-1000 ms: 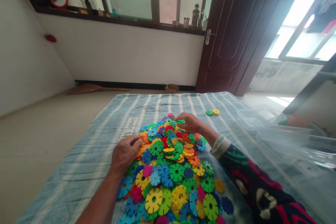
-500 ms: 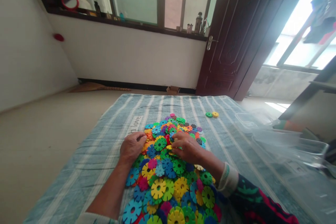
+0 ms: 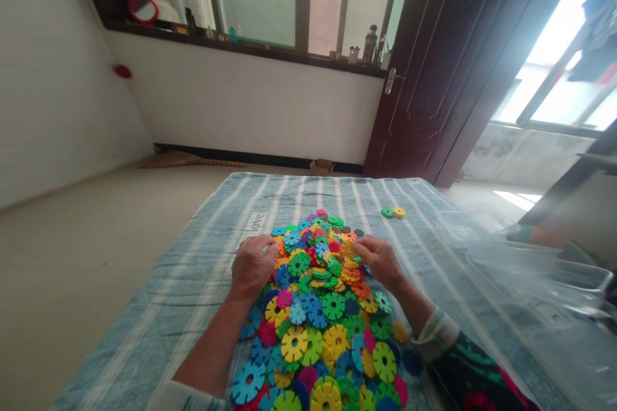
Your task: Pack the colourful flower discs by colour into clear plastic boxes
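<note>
A heap of notched plastic discs (image 3: pixel 308 308) in many colours spreads over the striped cloth in front of me. At its right side my right hand (image 3: pixel 382 261) pinches a yellow notched disc (image 3: pixel 348 249) between thumb and fingers. My left hand (image 3: pixel 254 266) rests against the heap's upper left edge, fingers curled in beside some orange discs; whatever they grip is hidden. Apart from the heap, a green disc (image 3: pixel 387 212) and a yellow disc (image 3: pixel 400 212) lie side by side toward the far right.
Blue and white striped cloth (image 3: pixel 193 289) covers the table. Clear plastic containers (image 3: pixel 569 273) stand along the right. Behind are a brown door (image 3: pixel 434 64), a window sill with a red-rimmed mirror (image 3: pixel 143 10), and a small cardboard box (image 3: pixel 321 167) on the floor.
My right hand has moved from the heap's middle to its right side, where it pinches a yellow disc. My left hand stays at the left edge. The view has shifted slightly.
</note>
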### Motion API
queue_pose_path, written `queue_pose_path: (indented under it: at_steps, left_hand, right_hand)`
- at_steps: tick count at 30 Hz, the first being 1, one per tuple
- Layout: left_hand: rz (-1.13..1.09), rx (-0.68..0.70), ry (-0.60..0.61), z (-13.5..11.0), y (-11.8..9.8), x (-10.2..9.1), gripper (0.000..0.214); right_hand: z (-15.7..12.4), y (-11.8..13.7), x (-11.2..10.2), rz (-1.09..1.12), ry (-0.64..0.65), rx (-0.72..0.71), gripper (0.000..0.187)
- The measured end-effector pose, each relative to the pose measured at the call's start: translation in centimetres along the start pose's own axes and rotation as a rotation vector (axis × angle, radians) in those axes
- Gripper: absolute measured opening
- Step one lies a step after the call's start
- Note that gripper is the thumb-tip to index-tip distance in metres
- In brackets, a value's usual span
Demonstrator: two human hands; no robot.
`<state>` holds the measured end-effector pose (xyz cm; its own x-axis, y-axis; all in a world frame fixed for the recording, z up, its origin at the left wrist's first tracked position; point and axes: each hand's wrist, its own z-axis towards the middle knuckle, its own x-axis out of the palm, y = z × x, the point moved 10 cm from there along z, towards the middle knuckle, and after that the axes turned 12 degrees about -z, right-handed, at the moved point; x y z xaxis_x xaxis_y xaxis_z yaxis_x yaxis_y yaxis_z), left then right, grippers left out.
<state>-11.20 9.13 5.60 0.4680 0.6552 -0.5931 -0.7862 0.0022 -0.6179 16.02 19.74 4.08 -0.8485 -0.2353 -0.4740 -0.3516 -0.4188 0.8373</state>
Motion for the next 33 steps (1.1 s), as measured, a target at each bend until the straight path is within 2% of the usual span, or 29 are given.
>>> queue_pose_path:
  at_steps: [3, 6, 9, 13, 19, 25, 33]
  left_hand:
    - [-0.027, 0.131, 0.066, -0.2, -3.7, 1.2, 0.022]
    - [-0.042, 0.338, 0.228, -1.6, -8.3, 3.8, 0.018]
    - [0.026, 0.402, 0.313, -3.2, -10.3, 5.9, 0.019]
    - [0.066, 0.347, 0.382, -4.1, -10.1, 7.4, 0.030]
    - [0.035, 0.339, 0.470, -4.4, -9.7, 8.1, 0.036]
    - [0.045, 0.366, 0.447, -4.4, -9.9, 7.9, 0.033]
    - [0.059, 0.371, 0.346, -3.7, -9.4, 7.0, 0.033]
  right_hand:
    - [0.1, -1.3, -0.4, 0.053, -0.045, 0.059, 0.036]
    - [0.0, -1.7, -0.5, 0.091, -0.075, 0.068, 0.035]
    - [0.0, -2.1, -0.4, 0.125, -0.085, 0.086, 0.033]
    - [0.0, -2.4, 0.1, 0.159, -0.067, 0.081, 0.033]
    - [0.0, -2.5, 0.3, 0.168, -0.057, 0.067, 0.032]
    - [0.0, -2.5, 0.5, 0.204, -0.045, 0.087, 0.032]
    - [0.0, -2.6, 0.1, 0.220, -0.075, 0.105, 0.030]
